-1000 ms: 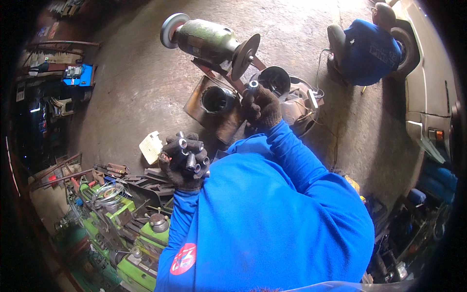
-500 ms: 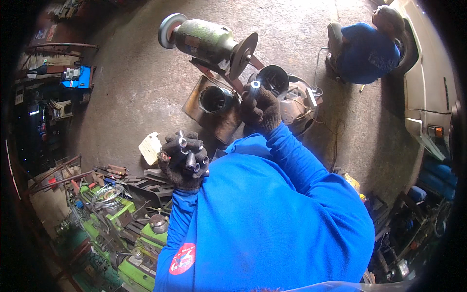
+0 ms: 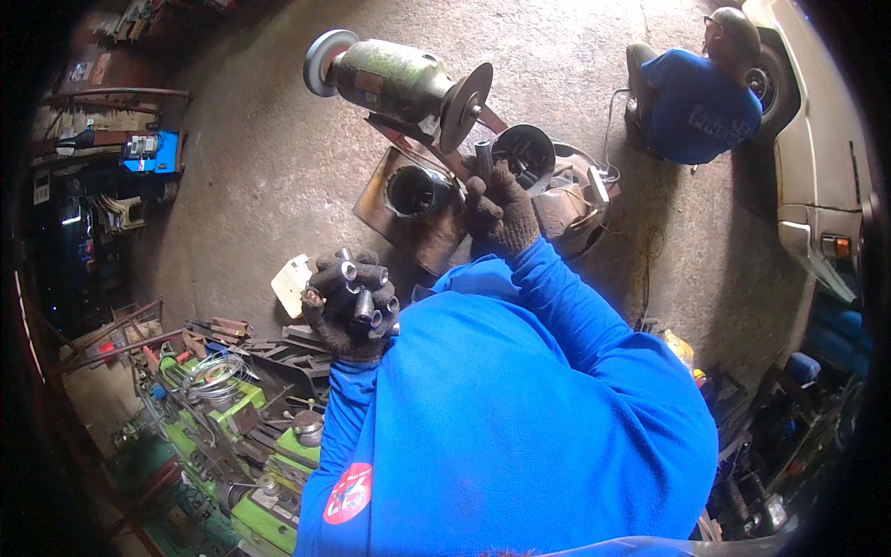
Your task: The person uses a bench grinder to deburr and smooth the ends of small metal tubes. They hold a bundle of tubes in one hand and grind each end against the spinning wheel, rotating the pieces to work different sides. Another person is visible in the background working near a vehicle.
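Note:
My left hand (image 3: 345, 325), in a dark knit glove, is closed around a bunch of short metal tubes (image 3: 365, 306), dark outside with bright cut ends. A single metal tube (image 3: 484, 160) stands upright between the fingers of my gloved right hand (image 3: 504, 210). That hand is beside a round dark can (image 3: 531, 148) holding more tubes. Left of it, a second round container (image 3: 415, 190) sits in a rusty metal plate, with dark pieces inside. Beyond both hands stands a green bench grinder (image 3: 390, 79), a pale wheel at its left end and a thin dark disc at its right.
A co-worker in a blue shirt (image 3: 696, 107) crouches by the wheel of a pale vehicle (image 3: 821, 139) at the right. A green lathe (image 3: 269, 506) and metal bars are at lower left. A cable (image 3: 608, 121) runs across the concrete floor.
My right hand has turned, and its tube now points more upright beside the can's rim. My left hand keeps its bunch of tubes. The co-worker's head has shifted.

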{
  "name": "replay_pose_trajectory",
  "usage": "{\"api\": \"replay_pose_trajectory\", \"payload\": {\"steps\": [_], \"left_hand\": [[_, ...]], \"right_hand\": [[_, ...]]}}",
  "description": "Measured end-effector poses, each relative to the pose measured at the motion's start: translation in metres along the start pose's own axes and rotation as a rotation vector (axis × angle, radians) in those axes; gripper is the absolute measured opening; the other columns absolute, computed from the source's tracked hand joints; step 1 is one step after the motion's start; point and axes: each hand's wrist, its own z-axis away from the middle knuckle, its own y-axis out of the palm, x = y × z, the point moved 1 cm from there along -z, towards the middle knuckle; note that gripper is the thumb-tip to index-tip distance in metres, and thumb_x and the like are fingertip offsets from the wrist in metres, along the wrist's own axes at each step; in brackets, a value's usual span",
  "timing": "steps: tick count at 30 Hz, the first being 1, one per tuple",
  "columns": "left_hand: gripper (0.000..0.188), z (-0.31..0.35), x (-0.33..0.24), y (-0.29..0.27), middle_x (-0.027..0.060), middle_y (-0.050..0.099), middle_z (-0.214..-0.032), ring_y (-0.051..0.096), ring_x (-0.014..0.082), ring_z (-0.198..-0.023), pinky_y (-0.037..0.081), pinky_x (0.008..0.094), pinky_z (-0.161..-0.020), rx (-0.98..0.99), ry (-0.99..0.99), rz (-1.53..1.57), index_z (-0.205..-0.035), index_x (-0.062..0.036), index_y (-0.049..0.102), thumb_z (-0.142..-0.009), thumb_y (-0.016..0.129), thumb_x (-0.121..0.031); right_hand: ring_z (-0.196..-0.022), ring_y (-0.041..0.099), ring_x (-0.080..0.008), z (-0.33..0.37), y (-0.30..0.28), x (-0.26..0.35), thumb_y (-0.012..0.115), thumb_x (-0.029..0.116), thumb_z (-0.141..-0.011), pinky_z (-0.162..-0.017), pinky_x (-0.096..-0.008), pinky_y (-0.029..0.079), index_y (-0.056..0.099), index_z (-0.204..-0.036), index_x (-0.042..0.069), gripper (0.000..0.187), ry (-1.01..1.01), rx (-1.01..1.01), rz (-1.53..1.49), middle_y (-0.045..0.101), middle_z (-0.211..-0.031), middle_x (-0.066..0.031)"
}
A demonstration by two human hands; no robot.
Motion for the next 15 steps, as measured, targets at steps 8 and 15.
{"api": "replay_pose_trajectory", "payload": {"steps": [8, 15], "left_hand": [[0.044, 0.0, -0.001, -0.006, -0.0005, 0.065, -0.126, 0.063, 0.0216, -0.092, 0.059, 0.0332, -0.062, 0.045, -0.06, 0.097, -0.13, -0.0324, 0.059, -0.095, 0.08, -0.048], [0.035, 0.002, 0.002, -0.001, 0.0026, 0.064, -0.127, 0.063, 0.0222, -0.094, 0.058, 0.0336, -0.063, 0.022, -0.021, 0.105, -0.124, -0.0287, 0.063, -0.097, 0.075, -0.048]], "right_hand": [[-0.052, 0.051, -0.0088, -0.001, 0.0, 0.0, 0.062, 0.048, -0.11, -0.049, -0.0213, 0.046, 0.061, -0.141, 0.015, 0.045, -0.03, 0.009, 0.048, 0.074, -0.101, -0.006], [-0.066, 0.055, -0.0091, 0.003, 0.005, 0.001, 0.064, 0.037, -0.11, -0.054, -0.0199, 0.045, 0.063, -0.138, 0.012, 0.038, -0.111, -0.164, 0.12, 0.067, -0.096, -0.0048]]}}
